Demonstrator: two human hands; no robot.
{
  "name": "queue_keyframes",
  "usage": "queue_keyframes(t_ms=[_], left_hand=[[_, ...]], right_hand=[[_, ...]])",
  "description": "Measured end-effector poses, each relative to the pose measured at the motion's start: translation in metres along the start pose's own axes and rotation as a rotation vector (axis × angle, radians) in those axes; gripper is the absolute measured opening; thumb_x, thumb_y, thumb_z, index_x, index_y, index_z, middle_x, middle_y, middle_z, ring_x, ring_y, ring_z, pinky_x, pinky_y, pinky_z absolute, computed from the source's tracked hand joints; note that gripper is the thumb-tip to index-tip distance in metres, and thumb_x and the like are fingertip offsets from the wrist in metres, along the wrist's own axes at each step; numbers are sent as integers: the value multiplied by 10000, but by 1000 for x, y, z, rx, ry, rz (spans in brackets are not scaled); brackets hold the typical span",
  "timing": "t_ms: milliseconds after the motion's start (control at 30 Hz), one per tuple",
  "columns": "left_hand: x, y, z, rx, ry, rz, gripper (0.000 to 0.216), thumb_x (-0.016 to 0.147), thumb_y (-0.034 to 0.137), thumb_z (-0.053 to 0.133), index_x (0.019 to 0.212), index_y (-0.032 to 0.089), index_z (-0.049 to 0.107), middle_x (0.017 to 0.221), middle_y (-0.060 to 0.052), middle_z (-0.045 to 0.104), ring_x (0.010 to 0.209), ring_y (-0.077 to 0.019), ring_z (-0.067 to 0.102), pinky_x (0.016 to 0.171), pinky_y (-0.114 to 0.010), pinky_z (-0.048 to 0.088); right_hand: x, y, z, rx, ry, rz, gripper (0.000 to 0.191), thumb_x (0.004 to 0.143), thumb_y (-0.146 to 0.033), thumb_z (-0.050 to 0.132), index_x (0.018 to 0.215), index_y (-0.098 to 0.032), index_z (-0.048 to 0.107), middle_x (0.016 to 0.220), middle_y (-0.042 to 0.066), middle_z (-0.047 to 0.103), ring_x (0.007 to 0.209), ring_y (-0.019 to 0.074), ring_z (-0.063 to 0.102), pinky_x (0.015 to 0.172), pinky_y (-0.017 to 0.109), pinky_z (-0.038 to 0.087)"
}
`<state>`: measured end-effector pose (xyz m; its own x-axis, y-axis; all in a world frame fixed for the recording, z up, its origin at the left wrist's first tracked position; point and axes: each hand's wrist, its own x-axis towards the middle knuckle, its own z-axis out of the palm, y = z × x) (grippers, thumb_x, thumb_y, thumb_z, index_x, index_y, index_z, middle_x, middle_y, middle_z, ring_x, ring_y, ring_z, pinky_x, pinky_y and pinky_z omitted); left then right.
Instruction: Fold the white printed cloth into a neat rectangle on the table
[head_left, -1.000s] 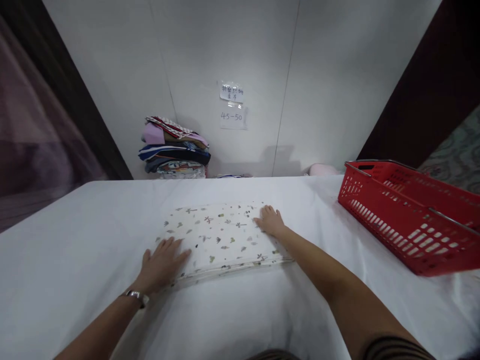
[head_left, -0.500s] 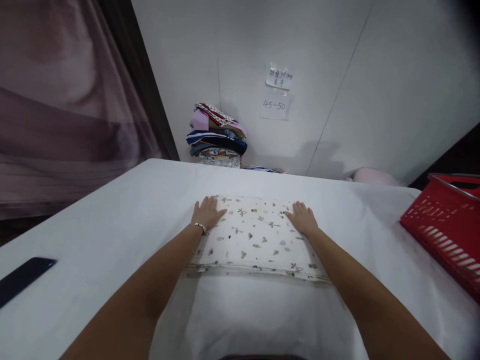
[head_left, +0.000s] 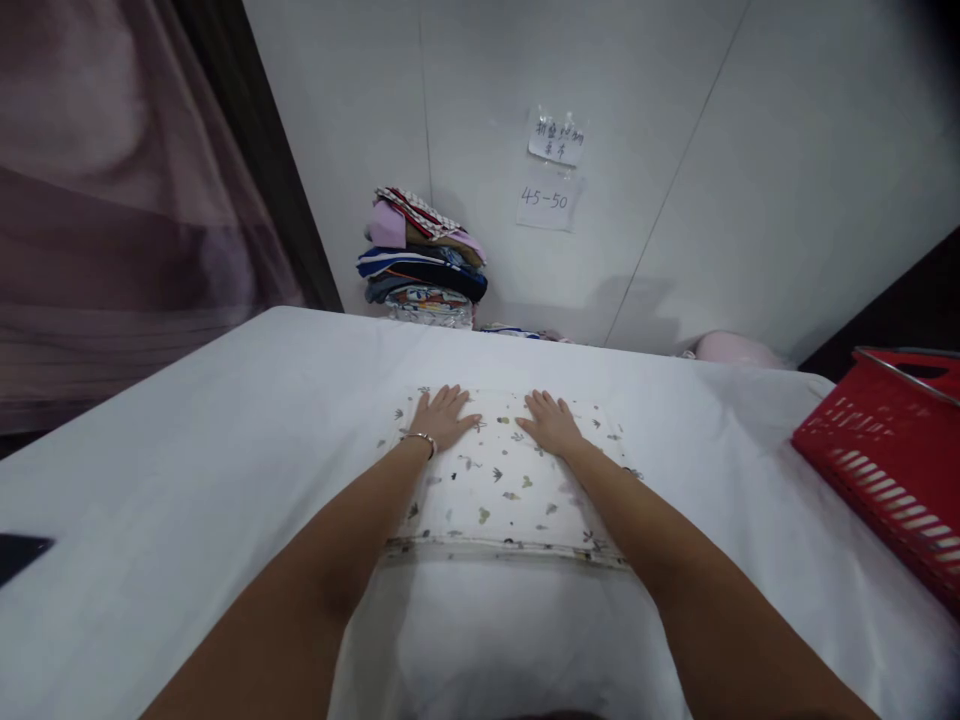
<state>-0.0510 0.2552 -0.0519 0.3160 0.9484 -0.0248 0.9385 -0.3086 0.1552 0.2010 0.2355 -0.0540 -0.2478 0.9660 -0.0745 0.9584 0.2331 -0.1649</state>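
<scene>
A white cloth [head_left: 499, 500] printed with small plants and leaves lies folded in layers on the white-covered table [head_left: 247, 400]. My left hand [head_left: 444, 418], with a bracelet at the wrist, rests palm down on its far left part, fingers spread. On the far right part my right hand [head_left: 551, 424] lies flat too, fingers apart. The cloth's near edge shows several stacked layers. My forearms cover parts of its two sides.
A red plastic basket [head_left: 885, 440] with a metal handle stands at the right. A dark flat object [head_left: 21, 555] lies at the left edge. Folded fabrics [head_left: 424, 255] are piled behind the table by the wall, below paper signs [head_left: 551, 170]. A pink curtain [head_left: 112, 230] hangs at left.
Both hands have slid inward from the cloth's side edges, so they are closer together on top of it. The view has shifted slightly.
</scene>
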Motion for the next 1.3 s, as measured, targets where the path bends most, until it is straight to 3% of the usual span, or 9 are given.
queue_keyframes(t_ms=[233, 400, 567, 700, 900, 1000, 1133, 1200, 1300], left_hand=[[-3, 3, -18, -37, -85, -7, 773, 809, 690, 180, 1429, 233, 235, 1517, -42, 124, 1393, -256, 75, 1092, -508, 97], [-49, -11, -32, 37, -28, 12, 761, 810, 684, 226, 1412, 223, 285, 1516, -46, 130, 1395, -243, 65, 1099, -497, 62], [-93, -41, -19, 51, -33, -25, 718, 827, 649, 250, 1409, 232, 293, 1511, -47, 157, 1392, -259, 83, 1086, -521, 98], [-97, -42, -15, 11, -44, -26, 710, 833, 634, 261, 1414, 227, 274, 1515, -42, 148, 1393, -247, 71, 1082, -506, 139], [-96, -31, -36, -134, -83, -54, 605, 851, 570, 321, 1363, 249, 364, 1492, -47, 237, 1377, -255, 156, 1074, -502, 180], [-116, -25, -45, -321, 85, -76, 547, 867, 547, 315, 1272, 224, 490, 1420, -49, 390, 1306, -216, 335, 1072, -386, 262], [-162, -22, -42, -514, 351, -80, 426, 816, 529, 463, 1032, 212, 646, 1143, -44, 631, 1076, -188, 550, 926, -305, 435], [-186, -23, -33, -528, 432, -64, 347, 806, 489, 507, 943, 215, 671, 1028, -40, 668, 989, -178, 583, 881, -309, 461], [-212, -24, -19, -482, 497, -43, 273, 828, 419, 510, 895, 217, 680, 960, -38, 681, 937, -171, 586, 870, -326, 464]], right_hand=[[-2, 2, -10, 11, -33, 4, 716, 879, -629, 142, 1449, -197, 181, 1521, 39, 107, 1391, 219, 51, 1097, 437, 56], [-31, -14, -19, 43, -22, -64, 746, 873, -644, 133, 1456, -180, 160, 1524, 61, 42, 1394, 223, -5, 1099, 442, 32], [-69, -28, -1, 45, -69, -243, 749, 862, -667, 106, 1453, -213, 182, 1521, 43, 43, 1395, 218, 2, 1099, 457, -3], [-74, -28, 9, 1, -55, -238, 715, 879, -639, 128, 1446, -211, 208, 1519, 51, 82, 1394, 221, 28, 1100, 465, 19], [-76, -26, 1, 81, -37, -203, 627, 905, -560, 249, 1418, -202, 292, 1506, 63, 170, 1389, 223, 92, 1100, 480, 72], [-94, -34, -6, 221, 49, -209, 598, 890, -539, 325, 1386, -206, 364, 1481, 56, 256, 1379, 227, 152, 1101, 460, 131], [-128, -60, -10, 421, 121, -280, 415, 877, -454, 407, 1155, -222, 611, 1245, 74, 570, 1199, 238, 464, 1003, 401, 346], [-140, -77, -10, 485, 93, -342, 326, 874, -393, 436, 1044, -228, 661, 1111, 67, 641, 1055, 220, 560, 893, 357, 435], [-146, -100, -11, 470, 56, -459, 234, 865, -293, 471, 945, -231, 682, 955, 45, 671, 911, 184, 590, 803, 311, 453]])
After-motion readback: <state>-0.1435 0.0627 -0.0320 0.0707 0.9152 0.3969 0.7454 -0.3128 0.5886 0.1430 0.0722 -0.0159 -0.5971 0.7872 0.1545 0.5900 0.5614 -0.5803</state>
